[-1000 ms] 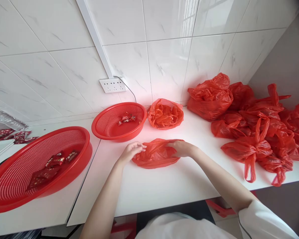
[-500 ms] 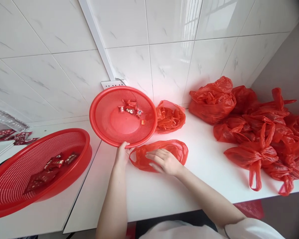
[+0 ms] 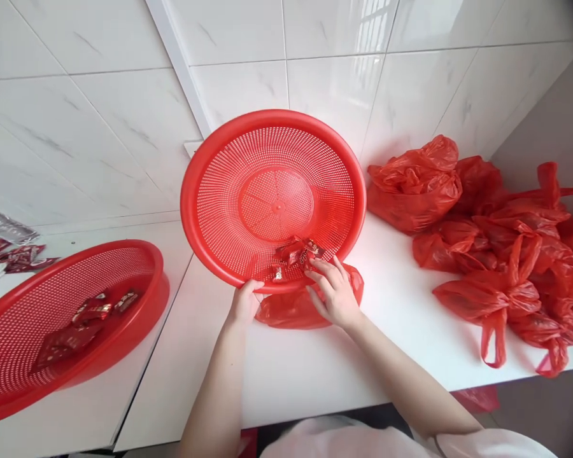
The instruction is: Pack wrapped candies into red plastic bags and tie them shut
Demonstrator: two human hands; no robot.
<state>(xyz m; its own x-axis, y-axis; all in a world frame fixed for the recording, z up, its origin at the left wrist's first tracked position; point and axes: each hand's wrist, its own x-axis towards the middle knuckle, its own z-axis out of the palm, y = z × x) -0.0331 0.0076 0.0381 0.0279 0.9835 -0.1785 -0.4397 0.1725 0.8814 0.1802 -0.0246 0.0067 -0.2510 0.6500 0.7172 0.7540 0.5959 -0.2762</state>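
My left hand (image 3: 246,303) grips the near rim of a round red plastic basket (image 3: 277,143), which is tilted steeply towards me. A few wrapped candies (image 3: 300,252) in red and dark wrappers have gathered at its low near side. My right hand (image 3: 333,291) reaches over that near rim with fingers apart, its fingertips at the candies; whether they touch them I cannot tell. Below the rim lies a red plastic bag (image 3: 296,312) on the white table, its mouth mostly hidden by the basket.
To the left stands a larger red basket (image 3: 124,350) with several dark red packets (image 3: 76,337) inside. Several filled red bags (image 3: 487,292), some knotted, are heaped on the right of the white table (image 3: 181,381). A tiled wall (image 3: 334,83) rises behind.
The basket has come nearer and tipped towards me above the bag. Its candies have slid from the far side to the near rim. My right hand has moved from the bag's mouth to the candies.
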